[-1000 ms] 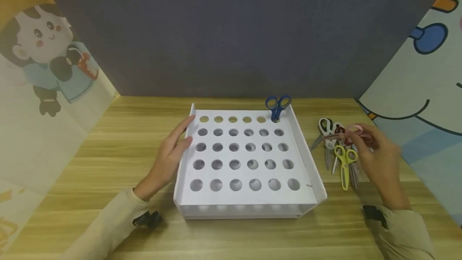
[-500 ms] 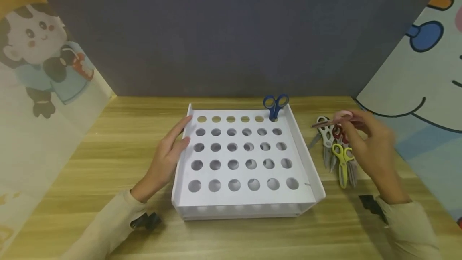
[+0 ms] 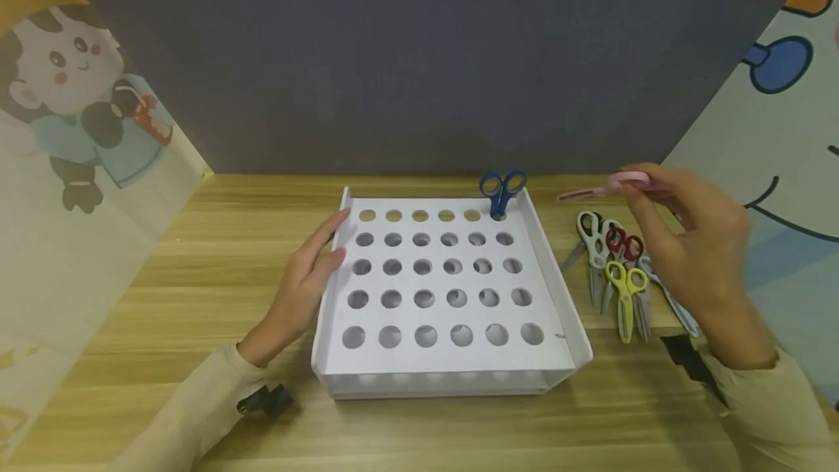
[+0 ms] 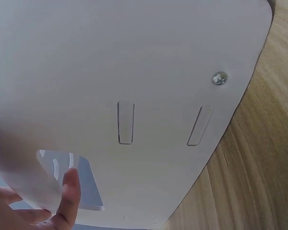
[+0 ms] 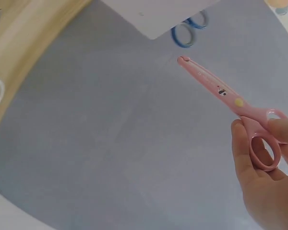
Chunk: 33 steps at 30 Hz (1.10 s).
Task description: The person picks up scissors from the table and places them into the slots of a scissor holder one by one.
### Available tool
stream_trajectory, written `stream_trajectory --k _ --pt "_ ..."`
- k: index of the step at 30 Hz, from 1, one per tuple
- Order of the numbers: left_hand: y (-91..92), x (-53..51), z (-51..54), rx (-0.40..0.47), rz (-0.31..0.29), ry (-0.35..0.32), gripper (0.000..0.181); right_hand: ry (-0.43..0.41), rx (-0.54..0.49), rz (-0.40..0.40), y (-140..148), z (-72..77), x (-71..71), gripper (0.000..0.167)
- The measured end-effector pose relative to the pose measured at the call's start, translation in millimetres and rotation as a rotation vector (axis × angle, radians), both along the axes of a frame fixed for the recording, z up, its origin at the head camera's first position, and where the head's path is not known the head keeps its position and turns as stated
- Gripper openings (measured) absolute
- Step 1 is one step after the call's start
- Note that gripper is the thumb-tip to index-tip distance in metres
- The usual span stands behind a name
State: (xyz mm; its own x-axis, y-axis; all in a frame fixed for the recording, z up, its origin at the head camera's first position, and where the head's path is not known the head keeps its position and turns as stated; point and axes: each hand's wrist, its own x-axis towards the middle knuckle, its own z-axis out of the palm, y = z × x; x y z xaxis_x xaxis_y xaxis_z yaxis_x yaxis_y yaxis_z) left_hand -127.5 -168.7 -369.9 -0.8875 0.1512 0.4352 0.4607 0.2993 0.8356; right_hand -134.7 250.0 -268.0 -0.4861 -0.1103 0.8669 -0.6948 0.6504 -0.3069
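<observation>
Pink scissors, blades together, sit pinched in our right hand at the frame's right; our left hand grips the white rack at centre. We'd do well to steady it and tilt the tips downward.

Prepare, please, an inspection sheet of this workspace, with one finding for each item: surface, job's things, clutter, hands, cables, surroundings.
Surface: wood-grain table.
Job's things: white rack with round holes; blue scissors stand in its far right hole; pink scissors are in the air, apart from the rack.
Clutter: overlapping scissors pile on the table, right of the rack.
Hands: left hand holds the rack's left side; right hand holds the pink scissors by the handles.
Cables: nothing seen.
Surroundings: grey panel behind; cartoon-printed side walls.
</observation>
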Motion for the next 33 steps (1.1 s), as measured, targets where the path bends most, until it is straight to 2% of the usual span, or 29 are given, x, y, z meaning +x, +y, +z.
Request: stream_trajectory --k 7,13,18,25,33 --pt "0.1 0.6 0.9 -0.025 0.001 0.020 0.049 0.016 0.005 0.064 -20.7 17.0 3.2 0.025" --pt "1.4 1.9 2.9 -0.027 -0.003 0.029 0.049 0.013 0.067 0.089 -34.7 28.7 2.0 0.028" --pt "0.2 3.1 3.8 -0.012 0.005 0.008 0.048 -0.009 0.149 0.123 -45.2 33.1 -7.5 0.030" --pt "-0.6 1.4 2.6 -0.015 0.006 0.008 0.049 -0.010 0.170 0.181 -63.6 35.1 -19.4 0.031" --pt "-1.2 0.9 3.2 -0.021 -0.001 0.016 0.049 -0.059 0.254 0.301 -83.1 40.2 -35.5 0.026"
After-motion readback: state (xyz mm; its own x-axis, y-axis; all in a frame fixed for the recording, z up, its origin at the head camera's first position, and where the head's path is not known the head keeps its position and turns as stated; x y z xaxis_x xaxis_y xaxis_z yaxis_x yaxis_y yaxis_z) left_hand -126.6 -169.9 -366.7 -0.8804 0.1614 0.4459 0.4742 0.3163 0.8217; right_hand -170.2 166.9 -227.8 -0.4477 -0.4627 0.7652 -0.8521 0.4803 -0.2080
